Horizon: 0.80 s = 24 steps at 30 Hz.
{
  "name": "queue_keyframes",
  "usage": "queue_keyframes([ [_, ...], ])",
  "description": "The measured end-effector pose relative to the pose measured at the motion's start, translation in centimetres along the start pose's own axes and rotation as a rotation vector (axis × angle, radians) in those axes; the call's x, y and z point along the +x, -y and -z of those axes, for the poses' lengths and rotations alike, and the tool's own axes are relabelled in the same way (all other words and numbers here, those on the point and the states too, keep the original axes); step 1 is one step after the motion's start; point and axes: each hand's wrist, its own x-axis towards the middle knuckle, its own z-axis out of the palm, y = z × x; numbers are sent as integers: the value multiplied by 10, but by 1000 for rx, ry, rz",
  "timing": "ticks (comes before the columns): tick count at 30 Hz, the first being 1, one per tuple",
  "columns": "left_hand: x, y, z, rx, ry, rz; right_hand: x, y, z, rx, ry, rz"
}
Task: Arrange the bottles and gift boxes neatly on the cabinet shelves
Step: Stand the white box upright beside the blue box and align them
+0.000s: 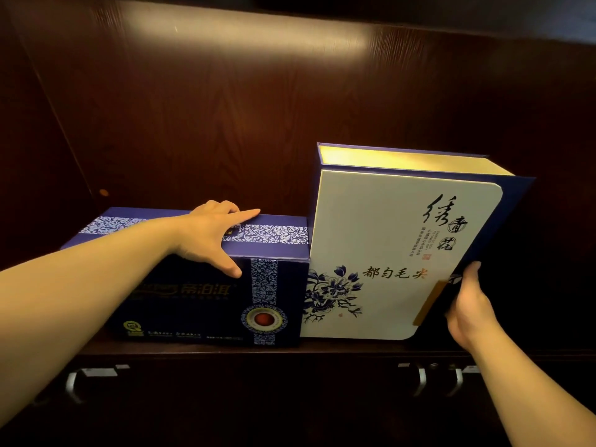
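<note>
We are reaching into a dark reddish-brown wooden cabinet (225, 101) with both bare arms, and two gift boxes are standing side by side on its dark shelf (322, 345). On the left is sitting a low, wide, dark navy cardboard gift box (206, 301) with a blue-and-white scrollwork band running over its top and down its near face, gold lettering on the front and a round red-centred medallion low on the band. Our left hand (209, 240) is resting on that box's top near edge: the fingers are lying spread across the lid, the forefinger pointing right along the patterned band, and the thumb is hooking down over the near face, so the hand is clasping the edge rather than pinching it.

Just to the right, touching the navy box's right side, is standing a taller white book-style gift box (380, 253) with a navy spine and border, black calligraphy, gold characters and a blue painted flower at its lower left. It is leaning a little to the right, and its pale gold top edge is catching the light. Our right hand (467, 304) is gripping its lower right edge, the thumb lying on the near side and the fingers wrapping round behind, out of sight.

Below the shelf, on the near side, are showing dark cabinet doors with curved silver metal handles (72, 385), one at the left and a pair at the right (422, 379). A small round orange spot (103, 192) is showing on the cabinet's left wall.
</note>
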Motion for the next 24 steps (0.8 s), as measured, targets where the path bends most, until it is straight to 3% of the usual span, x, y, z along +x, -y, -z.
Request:
queue_keyframes([
  [12, -5, -6, 0, -29, 22, 56, 4, -6, 3, 5, -7, 49],
  [18, -14, -13, -8, -14, -65, 55, 4, -19, -2, -11, -98, 30],
  [24, -14, -16, -8, -59, -88, 72, 2, -16, 0, -14, -78, 27],
])
